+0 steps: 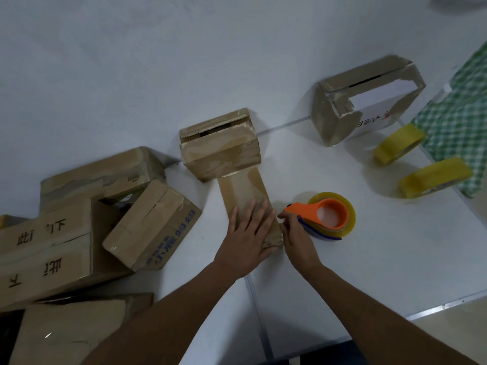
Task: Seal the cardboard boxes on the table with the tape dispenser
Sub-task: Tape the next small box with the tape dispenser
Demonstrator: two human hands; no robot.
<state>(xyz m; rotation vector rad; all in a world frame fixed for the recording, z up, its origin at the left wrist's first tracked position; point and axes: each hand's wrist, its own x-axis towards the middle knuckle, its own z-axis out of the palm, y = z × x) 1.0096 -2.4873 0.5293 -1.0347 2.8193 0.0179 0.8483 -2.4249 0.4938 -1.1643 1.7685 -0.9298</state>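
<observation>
While the right hand [295, 233] pinches the tape end beside the orange plastic tape dispenser [325, 214], the left hand [250, 230] presses flat, fingers straight, on the long narrow brown cardboard box [245, 196] near the middle of the white table [369, 259]. Taping looks just begun; next, draw tape along the seam.

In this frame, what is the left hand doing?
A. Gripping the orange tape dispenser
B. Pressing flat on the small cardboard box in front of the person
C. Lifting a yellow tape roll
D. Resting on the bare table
B: the left hand lies with fingers spread flat on the small cardboard box, while the orange tape dispenser sits at the box's right edge by the right hand.
</observation>
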